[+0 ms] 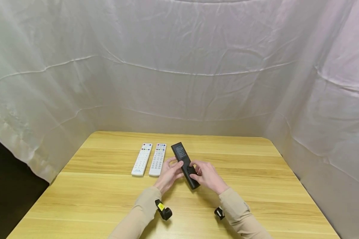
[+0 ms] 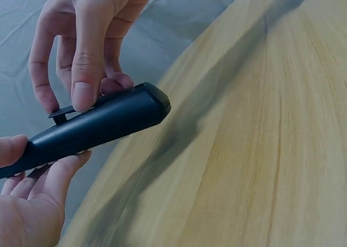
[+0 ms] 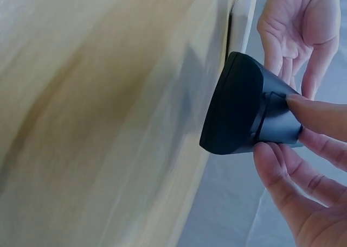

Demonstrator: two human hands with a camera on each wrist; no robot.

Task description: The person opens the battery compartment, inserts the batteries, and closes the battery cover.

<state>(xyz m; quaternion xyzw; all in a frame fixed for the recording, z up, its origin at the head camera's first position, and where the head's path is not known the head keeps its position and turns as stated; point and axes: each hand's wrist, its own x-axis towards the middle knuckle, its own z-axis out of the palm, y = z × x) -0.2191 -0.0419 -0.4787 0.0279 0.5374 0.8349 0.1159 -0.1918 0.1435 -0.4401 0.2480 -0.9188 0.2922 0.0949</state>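
A black remote control (image 1: 180,154) is held above the table, its back with printed text facing up. My left hand (image 1: 168,175) grips it around the middle, thumb on top and fingers underneath. With thumb and fingers, my right hand (image 1: 208,175) pinches the battery cover (image 2: 58,114) near the lower end of the remote. One end of that cover stands up from the body in the left wrist view. Seen from the right wrist, the remote's blunt end (image 3: 230,108) points toward the camera, with the right fingertips close behind it.
Two white remotes, the left one (image 1: 142,159) and the right one (image 1: 158,159), lie side by side, buttons up, left of the hands. Pale curtains (image 1: 179,93) surround the wooden table (image 1: 251,199) at the back and sides. Each wrist carries a small black camera (image 1: 166,213).
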